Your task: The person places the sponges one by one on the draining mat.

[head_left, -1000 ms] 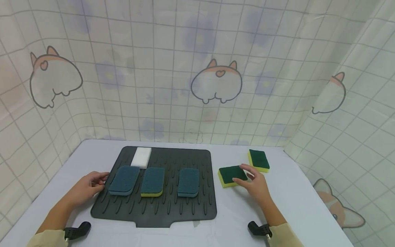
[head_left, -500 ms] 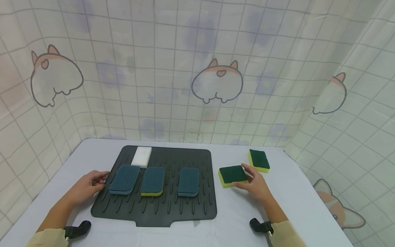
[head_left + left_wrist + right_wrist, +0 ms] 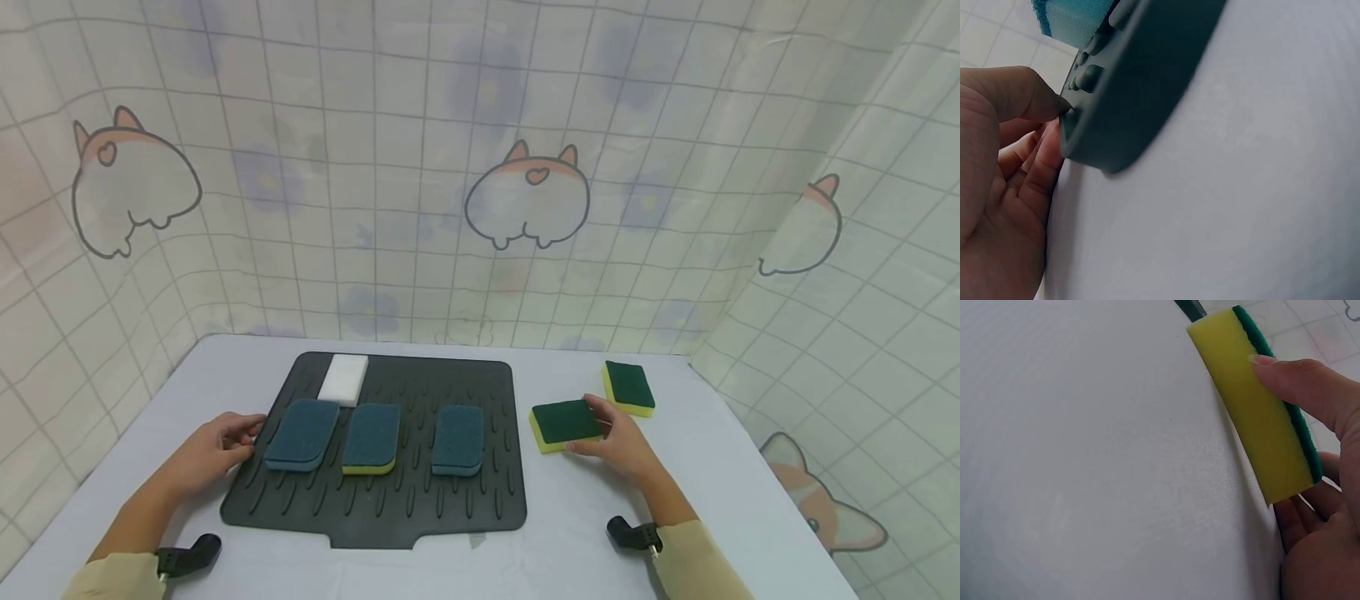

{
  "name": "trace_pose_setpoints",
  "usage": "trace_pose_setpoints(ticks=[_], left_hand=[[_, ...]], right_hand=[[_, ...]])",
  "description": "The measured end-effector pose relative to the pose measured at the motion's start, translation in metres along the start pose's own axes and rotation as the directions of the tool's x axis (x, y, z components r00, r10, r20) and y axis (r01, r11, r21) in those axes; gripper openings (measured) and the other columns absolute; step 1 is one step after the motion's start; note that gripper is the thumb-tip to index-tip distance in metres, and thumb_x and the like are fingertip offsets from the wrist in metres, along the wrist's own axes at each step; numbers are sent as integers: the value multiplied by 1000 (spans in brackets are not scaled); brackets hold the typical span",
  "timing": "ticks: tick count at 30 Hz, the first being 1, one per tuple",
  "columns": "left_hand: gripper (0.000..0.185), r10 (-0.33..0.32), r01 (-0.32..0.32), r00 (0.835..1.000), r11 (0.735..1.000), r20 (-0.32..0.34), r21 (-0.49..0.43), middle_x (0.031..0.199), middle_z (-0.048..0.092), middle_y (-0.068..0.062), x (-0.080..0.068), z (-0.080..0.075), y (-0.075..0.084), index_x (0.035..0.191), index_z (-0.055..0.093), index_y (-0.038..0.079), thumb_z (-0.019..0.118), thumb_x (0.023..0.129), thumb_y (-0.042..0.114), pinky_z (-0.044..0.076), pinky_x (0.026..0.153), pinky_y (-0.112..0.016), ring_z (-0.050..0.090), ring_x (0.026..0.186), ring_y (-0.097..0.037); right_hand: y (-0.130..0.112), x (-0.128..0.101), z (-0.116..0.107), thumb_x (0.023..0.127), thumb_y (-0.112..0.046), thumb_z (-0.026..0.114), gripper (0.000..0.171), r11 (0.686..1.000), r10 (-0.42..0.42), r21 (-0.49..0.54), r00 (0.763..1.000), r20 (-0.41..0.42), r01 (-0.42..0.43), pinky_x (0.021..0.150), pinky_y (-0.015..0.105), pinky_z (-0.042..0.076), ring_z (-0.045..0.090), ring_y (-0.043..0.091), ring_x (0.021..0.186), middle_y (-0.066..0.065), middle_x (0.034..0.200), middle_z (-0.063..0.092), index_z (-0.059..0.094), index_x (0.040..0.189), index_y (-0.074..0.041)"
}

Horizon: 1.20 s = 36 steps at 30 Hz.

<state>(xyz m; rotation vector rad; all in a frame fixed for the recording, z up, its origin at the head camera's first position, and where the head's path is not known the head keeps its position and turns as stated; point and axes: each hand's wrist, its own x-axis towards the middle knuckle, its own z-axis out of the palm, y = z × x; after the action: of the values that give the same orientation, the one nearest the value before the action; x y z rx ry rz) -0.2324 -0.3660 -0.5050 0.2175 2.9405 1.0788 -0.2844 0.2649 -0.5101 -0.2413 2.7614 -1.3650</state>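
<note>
My left hand (image 3: pixel 213 450) pinches the left rim of a dark grey ridged mat (image 3: pixel 450 521); in the left wrist view the thumb lies over the mat's edge (image 3: pixel 1141 94) with curled fingers beside it. At the right, my right hand (image 3: pixel 626 446) holds a green-and-yellow sponge (image 3: pixel 564 423) lying on the table. The right wrist view has the thumb against the yellow side of the sponge (image 3: pixel 1247 406), the fingers round its near end and partly hidden. On the mat lie a blue sponge (image 3: pixel 302 436), a blue-and-yellow sponge (image 3: pixel 371 437), another blue sponge (image 3: pixel 457 440) and a white block (image 3: pixel 344 380).
A second green-and-yellow sponge (image 3: pixel 629 387) lies behind my right hand, near the table's back edge. The white table (image 3: pixel 555 542) is bounded by a curtain (image 3: pixel 375 167) with a grid pattern at the back and sides.
My right thumb and fingers have closed in on the near green-and-yellow sponge and now grip it. The left hand has stayed at the mat's rim.
</note>
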Motion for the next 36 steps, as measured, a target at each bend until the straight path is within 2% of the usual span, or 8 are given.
trace_pose_setpoints(ticks=[4, 9, 17, 24, 36], left_hand=[[50, -1, 1, 1000, 1000, 2, -3, 116, 62, -18, 0, 0, 0, 139, 54, -11, 63, 92, 1, 49, 70, -23, 53, 94, -16], [50, 1, -1, 1000, 1000, 3, -2, 117, 62, -19, 0, -1, -3, 139, 54, -11, 63, 91, 1, 49, 70, -23, 54, 94, -17], [51, 0, 0, 1000, 1000, 9, 5, 118, 62, -18, 1, 0, -5, 140, 54, -10, 61, 91, 3, 48, 71, -23, 53, 93, -13], [50, 1, -1, 1000, 1000, 8, 1, 118, 62, -19, 1, 0, -2, 140, 54, -10, 63, 92, 2, 48, 71, -24, 54, 96, -18], [50, 3, -3, 1000, 1000, 2, -2, 115, 62, -18, 2, 1, -4, 139, 55, -11, 63, 91, 1, 49, 71, -22, 53, 93, -14]], right_hand=[[-1, 1, 0, 77, -38, 90, 101, 1000, 27, 2, 1000, -2, -27, 117, 56, 37, 44, 42, 144, 19, 160, 42, 37, 158, -10], [-2, 4, -1, 76, -37, 90, 102, 1000, 21, 4, 1000, 6, -21, 119, 54, 33, 40, 42, 148, 18, 162, 39, 36, 158, -8], [-1, 6, -2, 76, -35, 90, 101, 1000, 0, 21, 999, 33, 0, 120, 54, 32, 39, 41, 148, 20, 162, 39, 37, 157, -7], [1, 6, -4, 77, -34, 90, 98, 1000, -18, 18, 1000, 26, 17, 119, 54, 34, 42, 41, 146, 21, 159, 42, 39, 156, -5], [1, 3, -4, 77, -34, 90, 95, 999, -18, 32, 999, 32, 17, 118, 54, 35, 44, 41, 145, 20, 159, 43, 42, 155, -6]])
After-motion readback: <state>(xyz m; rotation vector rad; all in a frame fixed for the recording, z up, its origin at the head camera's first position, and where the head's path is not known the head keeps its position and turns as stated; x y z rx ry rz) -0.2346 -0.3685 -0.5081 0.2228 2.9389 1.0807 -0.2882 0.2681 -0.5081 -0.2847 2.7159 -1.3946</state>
